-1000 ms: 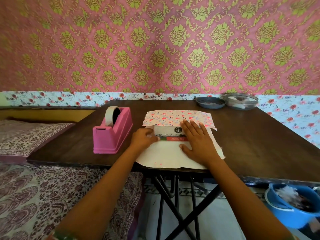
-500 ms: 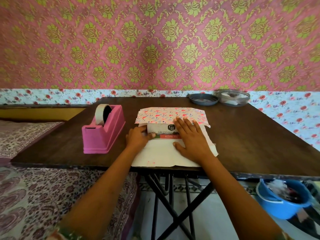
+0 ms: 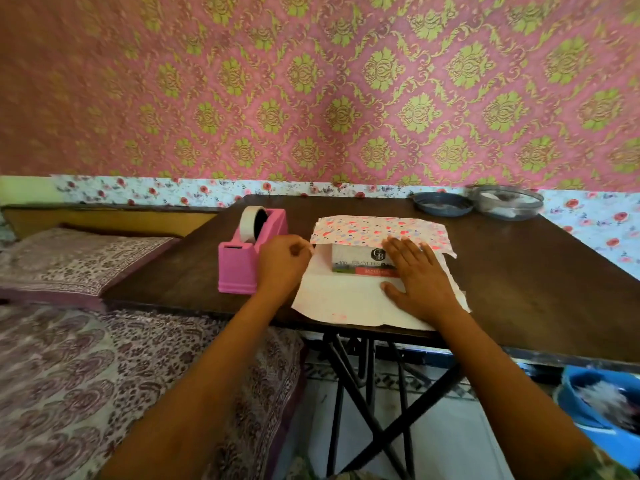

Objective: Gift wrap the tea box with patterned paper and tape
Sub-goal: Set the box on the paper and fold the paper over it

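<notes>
Your right hand (image 3: 417, 277) lies flat and spread on the patterned paper (image 3: 349, 299) and tea box (image 3: 358, 261) near the surface's (image 3: 519, 278) front edge. Your left hand (image 3: 282, 263) is loosely curled, fingers at the paper's left edge, just beside the pink tape dispenser (image 3: 244, 252). The paper's far flap covers the box top.

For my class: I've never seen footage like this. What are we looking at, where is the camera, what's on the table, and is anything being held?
No machine here: a person's two bare hands, filmed by a camera worn on their head, looking forward and down. On the table lies wrapping paper with a tea box on it; the far flap is folded over the box. The right hand presses flat on box and paper. The left hand is curled at the paper's left edge, beside a pink tape dispenser; what it grips is unclear. Two dishes sit at the back.
</notes>
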`<action>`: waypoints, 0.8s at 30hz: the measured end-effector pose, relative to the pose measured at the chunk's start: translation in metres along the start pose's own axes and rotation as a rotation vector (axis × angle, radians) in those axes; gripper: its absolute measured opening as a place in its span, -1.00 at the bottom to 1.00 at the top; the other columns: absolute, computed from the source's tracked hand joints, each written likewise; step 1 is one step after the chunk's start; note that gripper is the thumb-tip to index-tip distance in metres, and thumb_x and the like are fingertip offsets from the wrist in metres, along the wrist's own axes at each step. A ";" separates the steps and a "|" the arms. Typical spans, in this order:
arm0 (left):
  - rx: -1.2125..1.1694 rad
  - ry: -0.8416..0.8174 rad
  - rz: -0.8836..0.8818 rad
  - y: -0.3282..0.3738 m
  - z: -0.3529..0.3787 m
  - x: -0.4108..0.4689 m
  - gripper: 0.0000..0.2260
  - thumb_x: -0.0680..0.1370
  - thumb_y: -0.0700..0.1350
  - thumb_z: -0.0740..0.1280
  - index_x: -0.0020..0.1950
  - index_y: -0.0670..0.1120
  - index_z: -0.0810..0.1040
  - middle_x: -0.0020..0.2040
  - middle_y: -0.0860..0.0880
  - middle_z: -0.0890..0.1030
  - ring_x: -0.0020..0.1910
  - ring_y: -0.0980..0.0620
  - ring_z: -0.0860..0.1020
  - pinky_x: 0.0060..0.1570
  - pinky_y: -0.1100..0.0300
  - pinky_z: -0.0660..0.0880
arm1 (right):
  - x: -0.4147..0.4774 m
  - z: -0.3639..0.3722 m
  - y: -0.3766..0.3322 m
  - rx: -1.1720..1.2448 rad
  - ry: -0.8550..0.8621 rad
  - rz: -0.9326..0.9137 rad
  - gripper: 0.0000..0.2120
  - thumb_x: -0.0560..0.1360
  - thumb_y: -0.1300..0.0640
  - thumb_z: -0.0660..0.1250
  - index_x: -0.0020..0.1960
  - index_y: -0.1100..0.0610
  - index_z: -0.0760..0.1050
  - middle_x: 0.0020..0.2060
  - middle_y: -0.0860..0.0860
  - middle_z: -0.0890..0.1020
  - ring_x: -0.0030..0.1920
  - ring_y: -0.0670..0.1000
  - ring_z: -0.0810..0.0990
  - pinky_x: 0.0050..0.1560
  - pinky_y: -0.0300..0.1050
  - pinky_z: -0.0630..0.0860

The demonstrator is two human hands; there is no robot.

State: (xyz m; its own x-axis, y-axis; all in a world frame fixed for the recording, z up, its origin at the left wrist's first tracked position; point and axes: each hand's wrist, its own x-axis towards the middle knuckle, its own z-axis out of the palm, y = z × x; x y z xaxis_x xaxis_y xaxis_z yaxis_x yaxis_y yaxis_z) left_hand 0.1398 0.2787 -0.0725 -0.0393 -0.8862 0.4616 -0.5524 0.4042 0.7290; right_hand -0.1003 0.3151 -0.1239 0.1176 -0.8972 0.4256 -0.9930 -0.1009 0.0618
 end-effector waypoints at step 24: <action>-0.349 -0.213 -0.765 -0.008 -0.103 0.043 -0.82 0.57 -0.05 0.26 0.05 -0.15 0.42 -0.07 -0.11 0.40 -0.10 -0.11 0.44 -0.15 -0.11 0.57 | 0.000 -0.005 -0.006 -0.003 -0.048 0.032 -0.27 0.45 -0.23 -0.07 0.52 0.02 -0.21 0.53 0.01 -0.12 0.52 0.03 -0.17 0.39 -0.09 -0.38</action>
State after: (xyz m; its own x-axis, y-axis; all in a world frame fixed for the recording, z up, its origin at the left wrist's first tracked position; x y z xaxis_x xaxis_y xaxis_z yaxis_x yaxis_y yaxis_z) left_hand 0.2287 0.2606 -0.0064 0.0643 -0.9525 -0.2975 -0.2046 -0.3044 0.9303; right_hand -0.0945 0.3174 -0.1199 0.0855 -0.9196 0.3836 -0.9961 -0.0711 0.0514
